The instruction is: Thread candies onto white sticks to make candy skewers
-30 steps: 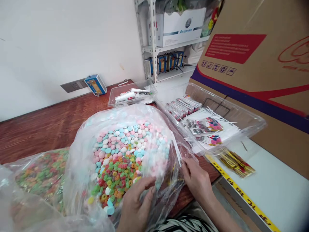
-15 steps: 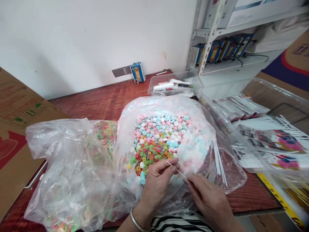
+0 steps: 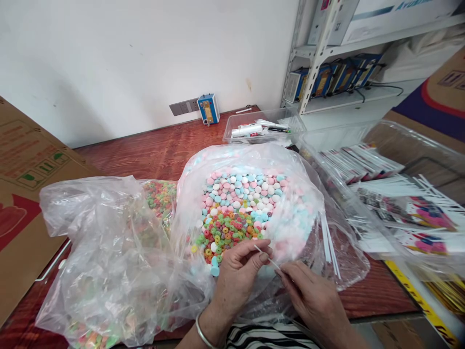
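Note:
A thin white string (image 3: pixel 274 264) runs short and straight between my two hands, over the near edge of an open candy bag. My left hand (image 3: pixel 240 271) pinches one end between thumb and fingers; a silver bangle circles that wrist. The other end is in the closed fingers of my right hand (image 3: pixel 308 288), with the palm turned down. Just beyond my fingertips lie ring-shaped candies (image 3: pixel 228 228) in red, green, orange and yellow. They rest on pink, blue and white candy tablets (image 3: pixel 236 186) inside the clear plastic bag (image 3: pixel 254 155).
Another clear bag (image 3: pixel 109 261) with ring candies slumps at the left, beside a cardboard box (image 3: pixel 36 165). Long white strips (image 3: pixel 330 245) lie to the right. A plastic bin (image 3: pixel 385 127) of printed cards and a small tray (image 3: pixel 232 138) stand on the reddish wooden table (image 3: pixel 145 155).
My left fingers have shifted slightly to the right, and less of the string shows between my hands. The bags and candies lie as before.

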`<action>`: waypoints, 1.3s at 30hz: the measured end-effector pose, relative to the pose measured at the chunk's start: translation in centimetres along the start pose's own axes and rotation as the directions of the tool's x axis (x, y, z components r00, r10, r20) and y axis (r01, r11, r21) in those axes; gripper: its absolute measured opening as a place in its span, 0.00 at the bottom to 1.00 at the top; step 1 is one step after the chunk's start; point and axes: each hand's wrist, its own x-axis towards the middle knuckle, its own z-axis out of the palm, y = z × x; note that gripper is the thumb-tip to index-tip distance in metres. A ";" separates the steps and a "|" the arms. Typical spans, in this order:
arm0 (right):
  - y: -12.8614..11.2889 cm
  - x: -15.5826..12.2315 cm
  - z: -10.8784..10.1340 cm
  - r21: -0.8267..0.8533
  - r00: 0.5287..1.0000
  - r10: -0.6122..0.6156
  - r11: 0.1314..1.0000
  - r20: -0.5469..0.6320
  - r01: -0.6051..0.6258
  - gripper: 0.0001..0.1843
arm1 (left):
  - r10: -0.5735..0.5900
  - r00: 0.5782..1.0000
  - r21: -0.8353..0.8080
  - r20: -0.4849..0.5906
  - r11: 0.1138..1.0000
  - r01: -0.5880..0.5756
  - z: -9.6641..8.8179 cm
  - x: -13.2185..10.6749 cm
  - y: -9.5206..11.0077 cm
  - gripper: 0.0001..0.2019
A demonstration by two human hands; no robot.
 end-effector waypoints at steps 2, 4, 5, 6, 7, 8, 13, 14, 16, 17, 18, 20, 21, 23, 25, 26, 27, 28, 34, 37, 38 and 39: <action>-0.2 0.1 0.0 0.012 1.000 -0.022 1.000 0.004 0.022 0.07 | -0.012 1.000 -0.013 -0.020 1.000 0.012 0.0 0.0 0.0 0.11; -0.2 0.3 0.0 0.030 0.999 -0.048 0.998 0.022 0.048 0.07 | -0.040 0.998 -0.018 -0.058 0.999 0.039 -0.2 0.0 0.0 0.11; -0.1 0.5 -0.1 0.039 0.999 -0.045 0.998 0.030 0.044 0.08 | -0.050 0.995 -0.011 -0.091 0.999 0.049 -0.6 0.0 0.0 0.13; 0.1 0.8 -0.2 0.048 0.999 -0.021 0.999 0.038 0.019 0.09 | -0.053 0.990 0.009 -0.130 0.998 0.055 -1.0 0.0 0.0 0.16; 0.3 1.3 -0.3 0.056 0.999 0.024 0.998 0.042 -0.027 0.09 | -0.051 0.984 0.049 -0.169 0.997 0.060 -1.5 0.0 0.0 0.18; 0.4 2.1 -0.4 0.064 0.995 0.084 0.994 0.049 -0.087 0.09 | -0.045 0.979 0.110 -0.198 0.992 0.068 -2.0 -0.1 0.0 0.20; 0.8 7.5 -0.1 -0.014 0.937 0.272 0.961 0.219 -0.276 0.09 | 0.009 1.000 0.595 -0.023 0.803 0.007 -3.2 -0.8 -0.7 0.19; 0.9 8.4 0.1 -0.098 0.921 0.291 0.956 0.258 -0.275 0.09 | 0.010 0.998 0.654 0.056 0.755 -0.044 -2.9 -1.0 -0.8 0.19; 1.3 9.1 0.4 -0.238 0.895 0.349 0.928 0.278 -0.288 0.08 | -0.014 0.982 0.707 0.190 0.696 -0.127 -2.1 -1.4 -1.0 0.22; 1.6 8.9 0.4 -0.289 0.884 0.380 0.909 0.273 -0.301 0.07 | -0.032 0.971 0.713 0.236 0.685 -0.150 -1.7 -1.6 -1.0 0.22; 2.1 8.3 0.3 -0.326 0.876 0.404 0.892 0.263 -0.313 0.07 | -0.047 0.962 0.713 0.269 0.681 -0.166 -1.4 -1.7 -1.1 0.22; 3.3 6.4 -0.2 -0.381 0.860 0.447 0.860 0.245 -0.338 0.07 | -0.060 0.950 0.706 0.307 0.684 -0.185 -0.8 -1.8 -1.1 0.21; 4.0 5.3 -0.5 -0.396 0.852 0.465 0.849 0.242 -0.350 0.07 | -0.054 0.947 0.701 0.316 0.686 -0.195 -0.7 -1.8 -1.1 0.21; 4.9 3.4 -1.1 -0.362 0.834 0.504 0.838 0.225 -0.409 0.08 | -0.037 0.946 0.701 0.323 0.681 -0.213 -0.6 -1.5 -1.1 0.20; 5.0 2.4 -1.5 -0.246 0.851 0.493 0.861 0.182 -0.446 0.10 | -0.025 0.946 0.714 0.322 0.663 -0.226 -0.7 -1.1 -1.0 0.17; 4.8 2.2 -1.6 -0.175 0.871 0.466 0.881 0.153 -0.440 0.11 | -0.015 0.947 0.724 0.319 0.649 -0.233 -0.8 -0.8 -0.9 0.14; 4.4 2.3 -1.7 -0.109 0.891 0.438 0.898 0.123 -0.427 0.12 | 0.000 0.949 0.736 0.314 0.632 -0.244 -1.0 -0.6 -0.7 0.11; 3.9 2.6 -1.7 -0.049 0.904 0.415 0.910 0.105 -0.412 0.12 | 0.021 0.951 0.750 0.307 0.610 -0.256 -1.2 -0.4 -0.6 0.09; 1.4 6.2 -0.6 0.141 0.915 0.351 0.914 0.198 -0.381 0.14 | 0.244 0.931 0.897 0.273 0.285 -0.338 -2.2 0.5 -0.2 0.10; 1.7 6.6 -0.3 -0.009 0.888 0.383 0.919 0.254 -0.393 0.14 | 0.290 0.890 0.906 0.352 0.132 -0.401 -1.6 1.2 -0.7 0.11; 2.0 6.4 -0.3 -0.060 0.870 0.407 0.911 0.279 -0.408 0.14 | 0.289 0.882 0.904 0.373 0.100 -0.415 -1.3 1.5 -0.9 0.11; 2.4 6.0 -0.3 -0.098 0.850 0.434 0.900 0.300 -0.425 0.13 | 0.281 0.879 0.905 0.386 0.070 -0.420 -1.0 1.7 -1.1 0.11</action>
